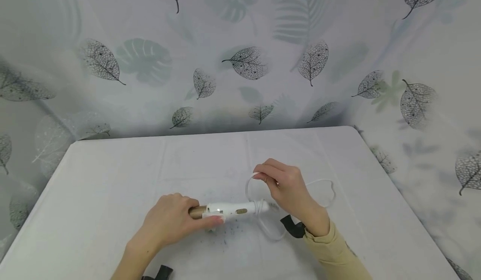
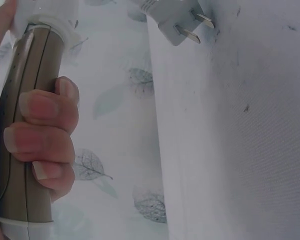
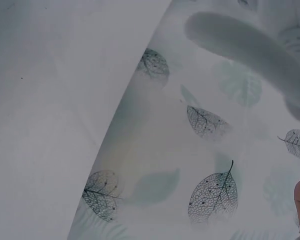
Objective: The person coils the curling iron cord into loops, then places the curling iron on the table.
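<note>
The white-and-gold appliance [image 1: 229,209] is gripped round its gold section [image 1: 197,212] by the left hand [image 1: 170,219], its white end [image 1: 259,207] extending rightward. The white cord [image 1: 246,187] is pinched by the right hand [image 1: 288,188].

A cord [image 1: 246,190] circles the right end of the device [image 1: 231,209], with the curtain [image 1: 225,96] behind the table [image 1: 112,188].

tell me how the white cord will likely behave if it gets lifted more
Probably floppy: the white cord bends in loose curves near the right hand pinching it. It looks light, being thin. Lifting might tug the white and gold device, since the cord appears wrapped round it, though the left hand grips that.
</note>
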